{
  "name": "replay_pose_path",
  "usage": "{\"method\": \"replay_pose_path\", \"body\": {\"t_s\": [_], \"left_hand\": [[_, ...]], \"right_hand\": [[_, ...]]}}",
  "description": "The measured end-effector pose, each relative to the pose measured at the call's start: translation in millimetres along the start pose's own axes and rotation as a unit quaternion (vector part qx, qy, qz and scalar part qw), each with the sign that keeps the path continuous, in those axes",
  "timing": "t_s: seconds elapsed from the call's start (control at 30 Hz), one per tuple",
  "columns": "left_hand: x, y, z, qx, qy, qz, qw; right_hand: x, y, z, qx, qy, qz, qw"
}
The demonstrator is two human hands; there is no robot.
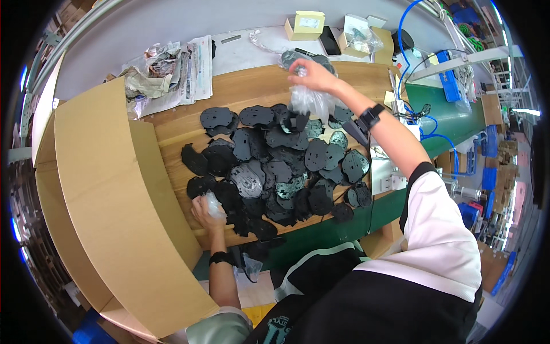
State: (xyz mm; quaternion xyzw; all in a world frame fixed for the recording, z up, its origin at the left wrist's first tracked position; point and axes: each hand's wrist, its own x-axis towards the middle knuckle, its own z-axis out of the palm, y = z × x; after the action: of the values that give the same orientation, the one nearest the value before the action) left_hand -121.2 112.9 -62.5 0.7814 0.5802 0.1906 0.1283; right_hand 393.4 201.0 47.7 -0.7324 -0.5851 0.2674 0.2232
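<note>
My right hand (314,75) reaches over the back of the wooden table, its fingers closed on a see-through plastic bag (309,102) that hangs below it. Crumpled see-through plastic (214,204) is in my left hand (205,213), which is closed at the table's near left edge, beside the pile. Between the hands, many flat, rounded black plastic plates (281,172) with small holes lie heaped and overlapping. Some of them look shinier and greyer, such as one plate (247,181) near the middle.
A large open cardboard box (103,195) stands along the left. Newspaper sheets (189,71) lie at the back left. Behind my right hand are a small yellow box (305,26), a dark phone-like slab (330,41) and an open carton (356,43). Blue air hoses (402,51) hang at the right.
</note>
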Motion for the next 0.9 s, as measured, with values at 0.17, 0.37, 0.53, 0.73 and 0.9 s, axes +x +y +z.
{"method": "replay_pose_path", "body": {"t_s": [0.17,0.37,0.53,0.73,0.9], "left_hand": [[0,3,-1,-0.011,-0.004,-0.003,1.000],[-2,-1,3,-0.015,-0.002,-0.010,1.000],[1,2,3,-0.023,-0.012,-0.011,1.000],[-6,-4,5,-0.019,0.010,-0.006,1.000],[-1,2,4,-0.015,0.023,0.015,0.999]], "right_hand": [[68,3,5,-0.280,-0.006,0.158,0.947],[86,24,44,-0.316,-0.005,0.147,0.937],[47,34,72,-0.379,0.015,0.123,0.917],[-16,23,62,-0.342,0.044,0.087,0.935],[-43,60,49,-0.376,0.018,0.080,0.923]]}}
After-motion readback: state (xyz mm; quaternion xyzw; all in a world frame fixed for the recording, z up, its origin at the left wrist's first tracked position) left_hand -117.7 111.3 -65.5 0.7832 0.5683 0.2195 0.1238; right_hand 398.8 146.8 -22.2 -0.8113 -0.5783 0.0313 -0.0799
